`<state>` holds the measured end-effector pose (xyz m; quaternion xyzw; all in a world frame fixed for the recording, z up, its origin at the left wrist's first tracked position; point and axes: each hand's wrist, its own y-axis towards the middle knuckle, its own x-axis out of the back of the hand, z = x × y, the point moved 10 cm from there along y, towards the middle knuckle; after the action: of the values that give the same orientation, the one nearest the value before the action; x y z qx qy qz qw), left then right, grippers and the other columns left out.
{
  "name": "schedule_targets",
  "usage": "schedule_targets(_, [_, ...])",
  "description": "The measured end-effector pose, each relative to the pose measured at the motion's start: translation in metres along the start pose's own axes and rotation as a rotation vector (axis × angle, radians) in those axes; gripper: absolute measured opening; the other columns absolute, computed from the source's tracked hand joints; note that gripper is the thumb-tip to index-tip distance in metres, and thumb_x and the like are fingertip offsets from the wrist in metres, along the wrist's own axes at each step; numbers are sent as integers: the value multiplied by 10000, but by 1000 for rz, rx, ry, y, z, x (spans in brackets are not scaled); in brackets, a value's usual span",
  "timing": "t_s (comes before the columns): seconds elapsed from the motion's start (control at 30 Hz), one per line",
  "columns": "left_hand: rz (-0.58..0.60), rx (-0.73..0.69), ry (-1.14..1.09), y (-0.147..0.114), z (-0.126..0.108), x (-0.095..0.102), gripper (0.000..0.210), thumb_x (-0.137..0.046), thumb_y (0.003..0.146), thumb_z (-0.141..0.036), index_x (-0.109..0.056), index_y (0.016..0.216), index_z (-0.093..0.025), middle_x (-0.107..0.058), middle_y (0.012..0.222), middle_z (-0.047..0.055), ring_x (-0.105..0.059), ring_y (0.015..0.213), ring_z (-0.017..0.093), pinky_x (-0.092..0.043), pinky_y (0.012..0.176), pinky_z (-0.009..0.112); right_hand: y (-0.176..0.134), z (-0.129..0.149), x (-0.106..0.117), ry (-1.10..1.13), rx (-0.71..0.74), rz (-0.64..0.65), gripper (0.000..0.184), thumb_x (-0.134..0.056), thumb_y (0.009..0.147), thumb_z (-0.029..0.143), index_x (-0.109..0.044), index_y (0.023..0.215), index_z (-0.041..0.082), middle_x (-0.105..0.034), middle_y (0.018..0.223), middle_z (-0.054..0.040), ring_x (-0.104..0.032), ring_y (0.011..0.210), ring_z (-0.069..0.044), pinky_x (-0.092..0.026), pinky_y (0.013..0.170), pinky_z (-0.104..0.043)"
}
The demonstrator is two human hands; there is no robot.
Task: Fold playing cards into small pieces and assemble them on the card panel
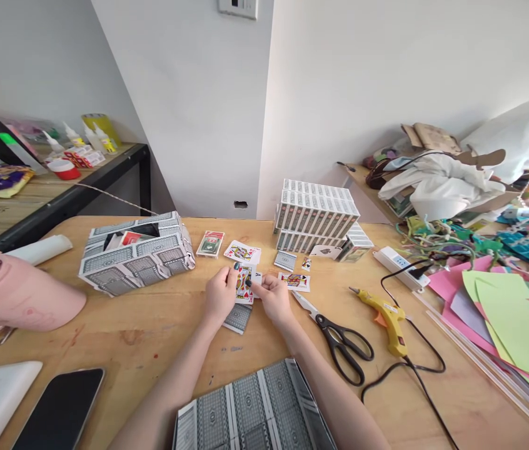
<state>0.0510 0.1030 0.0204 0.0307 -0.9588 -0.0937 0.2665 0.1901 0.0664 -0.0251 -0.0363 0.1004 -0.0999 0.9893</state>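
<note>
Playing cards are pinched between my two hands above the middle of the table, a king of hearts facing me and an ace at its right. My left hand grips the left edge. On the right edge my right hand is closed, thumb on the ace. Beneath them a grey-backed card lies on the wood. Around the hands are a face-up card, a cut piece and a grey patterned card. A box covered in cards sits between my forearms.
Black-handled scissors and a yellow glue gun with its cable lie at right, near a power strip. Stacked card packs stand behind. A card-covered tissue box, a pink case and a phone are at left.
</note>
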Motion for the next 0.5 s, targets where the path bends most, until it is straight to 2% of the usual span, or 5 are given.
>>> schedule_targets(0.13, [-40, -103, 142, -1, -11, 4, 309, -378, 815, -283, -316, 524, -199, -379, 454, -31, -334, 452, 104, -225, 498, 242, 0, -3, 3, -75, -4, -21, 345, -676, 583, 487, -551, 566, 167, -532, 467, 12, -522, 511, -143, -371, 454, -229])
schedule_targets(0.27, [-94, -130, 190, -2, -11, 8, 323, -389, 817, -293, -321, 517, -194, -384, 453, -25, -327, 446, 101, -216, 496, 246, 0, -4, 2, -106, 2, -20, 336, -675, 592, 483, -558, 558, 170, -503, 432, 20, -519, 500, -145, -366, 441, -230])
schedule_targets(0.37, [-99, -96, 112, -1, -6, 9, 334, -400, 816, -308, -351, 510, -186, -410, 460, -24, -356, 453, 95, -240, 492, 230, 0, -4, 3, -83, 0, -29, 326, -679, 594, 476, -562, 578, 172, -532, 451, 14, -529, 496, -149, -393, 456, -241])
schedule_targets(0.5, [5, -25, -88, -1, 3, -1, 385, -377, 832, -392, -373, 509, -184, -395, 448, -35, -372, 452, 90, -276, 467, 205, 1, 1, 6, 47, 14, -24, 296, -695, 596, 435, -561, 605, 170, -610, 541, 0, -571, 528, -155, -456, 538, -270])
